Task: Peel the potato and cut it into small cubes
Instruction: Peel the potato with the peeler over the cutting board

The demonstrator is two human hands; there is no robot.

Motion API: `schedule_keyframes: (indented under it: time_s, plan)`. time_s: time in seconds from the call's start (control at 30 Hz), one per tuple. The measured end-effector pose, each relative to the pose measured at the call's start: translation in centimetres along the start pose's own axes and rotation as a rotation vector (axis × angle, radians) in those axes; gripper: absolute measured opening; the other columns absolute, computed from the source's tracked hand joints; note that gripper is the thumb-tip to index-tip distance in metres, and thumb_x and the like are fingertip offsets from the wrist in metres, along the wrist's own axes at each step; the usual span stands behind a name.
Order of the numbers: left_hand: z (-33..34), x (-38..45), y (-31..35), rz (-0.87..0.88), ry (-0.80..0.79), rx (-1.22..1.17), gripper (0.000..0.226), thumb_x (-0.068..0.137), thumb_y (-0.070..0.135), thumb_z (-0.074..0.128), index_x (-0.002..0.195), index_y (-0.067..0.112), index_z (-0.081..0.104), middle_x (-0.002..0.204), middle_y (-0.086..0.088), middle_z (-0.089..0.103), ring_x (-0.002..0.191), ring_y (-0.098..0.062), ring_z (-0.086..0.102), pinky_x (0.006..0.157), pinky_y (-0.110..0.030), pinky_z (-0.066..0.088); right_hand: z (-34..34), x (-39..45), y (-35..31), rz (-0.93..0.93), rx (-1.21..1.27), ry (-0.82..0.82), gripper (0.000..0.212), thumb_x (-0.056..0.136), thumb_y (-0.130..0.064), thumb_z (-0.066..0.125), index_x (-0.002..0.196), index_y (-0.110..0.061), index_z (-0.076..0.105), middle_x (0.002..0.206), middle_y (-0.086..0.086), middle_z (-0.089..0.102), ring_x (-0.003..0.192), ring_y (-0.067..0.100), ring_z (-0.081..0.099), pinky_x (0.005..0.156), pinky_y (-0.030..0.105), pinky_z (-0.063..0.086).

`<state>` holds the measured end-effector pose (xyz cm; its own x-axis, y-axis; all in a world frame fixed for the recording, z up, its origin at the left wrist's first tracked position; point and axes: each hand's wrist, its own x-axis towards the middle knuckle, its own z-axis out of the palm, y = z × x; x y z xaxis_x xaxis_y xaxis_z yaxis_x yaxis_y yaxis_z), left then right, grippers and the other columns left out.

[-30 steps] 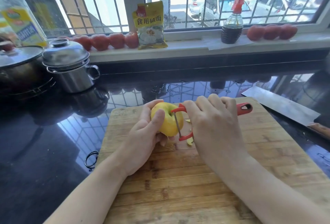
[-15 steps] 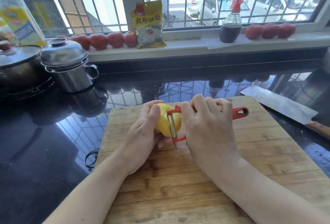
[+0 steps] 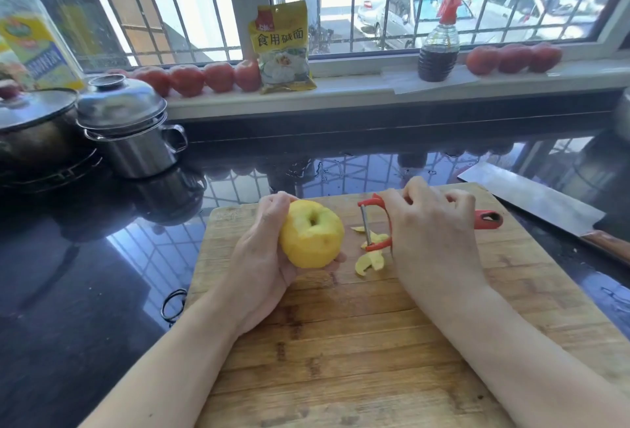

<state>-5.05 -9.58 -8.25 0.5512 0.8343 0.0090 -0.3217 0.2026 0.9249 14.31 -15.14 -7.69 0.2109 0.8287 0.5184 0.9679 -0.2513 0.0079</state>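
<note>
Left hand (image 3: 262, 267) grips the potato (image 3: 311, 234) above the board (image 3: 358, 342); right hand (image 3: 431, 236), apart from it, grips the peeler (image 3: 373, 223) over loose peelings (image 3: 370, 258).

one potato (image 3: 311, 234), one peeler (image 3: 375, 223), two pots (image 3: 136, 141), one cleaver (image 3: 531, 200)

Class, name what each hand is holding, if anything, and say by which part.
Left hand cups the peeled potato round its left side and underside. Right hand grips the red peeler by its handle.
</note>
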Motion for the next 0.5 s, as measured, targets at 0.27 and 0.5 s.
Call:
schedule_keyframes:
  time_s: [0.27,0.5]
  plan:
    - [-0.2,0.2,0.4,-0.082,0.032,0.005,0.063,0.101,0.056,0.037,0.128,0.002,0.057,0.099,-0.024,0.066,0.074,-0.032,0.065,0.056,-0.034,0.048,-0.5,0.3,0.3,-0.072,0.059,-0.144,0.034,0.080,0.000,0.055,0.102,-0.025,0.054,0.094,-0.003,0.037,0.081,0.018,0.033,0.085,0.040,0.037]
    - [-0.3,0.3,0.2,-0.017,0.016,0.016,0.048,0.095,0.041,0.052,0.133,0.012,0.052,0.106,-0.020,0.063,0.078,-0.033,0.059,0.060,-0.037,0.044,-1.0,-0.2,-1.1,-0.165,0.223,0.058,0.034,0.080,0.001,0.065,0.108,-0.017,0.059,0.089,-0.001,0.049,0.079,0.025,0.049,0.076,0.041,0.040]
